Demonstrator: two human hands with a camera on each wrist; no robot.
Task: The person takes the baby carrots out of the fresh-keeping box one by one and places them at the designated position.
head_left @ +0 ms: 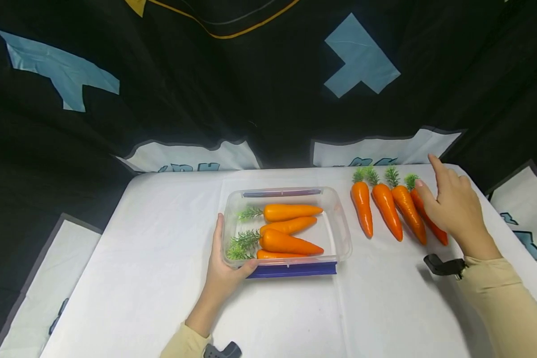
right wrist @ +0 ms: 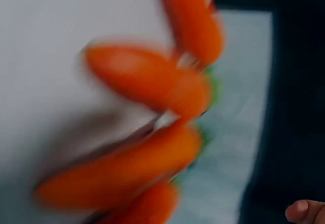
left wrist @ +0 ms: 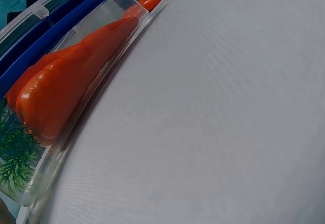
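Observation:
A clear plastic food container (head_left: 344,233) with a blue clip flap (head_left: 295,269) along its front stands mid-table. Several orange toy carrots (head_left: 291,242) lie inside it, their green tops to the left. My left hand (head_left: 225,266) holds the container's front left corner, fingers along the left wall and thumb at the front rim. Over the right end of a row of redder carrots (head_left: 387,209) is my right hand (head_left: 458,206), index finger extended, thumb apart and nothing held. It partly hides the rightmost carrot (head_left: 431,221). The right wrist view shows these carrots (right wrist: 147,76) blurred.
The table (head_left: 161,238) has a white cover. Behind it hangs a black cloth (head_left: 232,99) with light blue patches. The row of carrots lies just right of the container, near the table's back edge.

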